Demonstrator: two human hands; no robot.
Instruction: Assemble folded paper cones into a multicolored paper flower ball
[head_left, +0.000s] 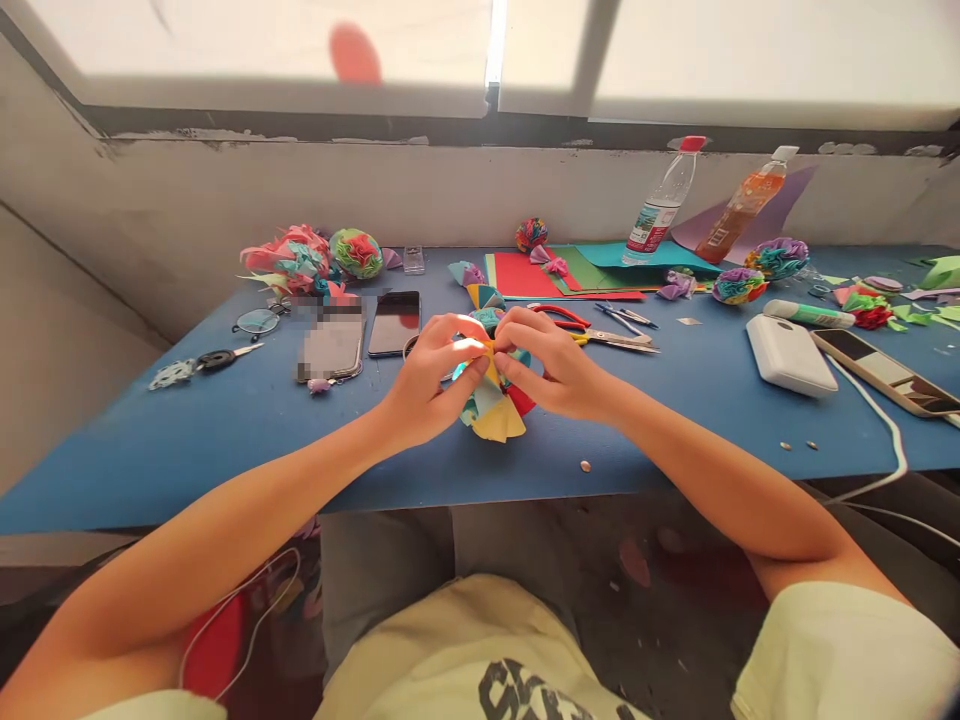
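Observation:
In the head view, a many-coloured folded-paper flower (497,420) is between my hands near the front of the blue table. Yellow, teal and red petals fan out below my fingers. My left hand (433,378) pinches the flower's yellow paper near its middle with thumb and forefinger. From the other side, my right hand (555,362) pinches the same paper, its fingertips almost touching the left ones. The fingers cover the exact spot being pinched. Just behind the right hand lie yellow-handled scissors (619,340) and red-handled pliers (559,317).
Coloured paper sheets (525,280) lie at the back, with a clear bottle (664,205) and an orange drink bottle (750,205). Phones (395,322) lie left. A white power bank (791,355) with a cable is right. Finished paper balls (357,253) and scraps are scattered around.

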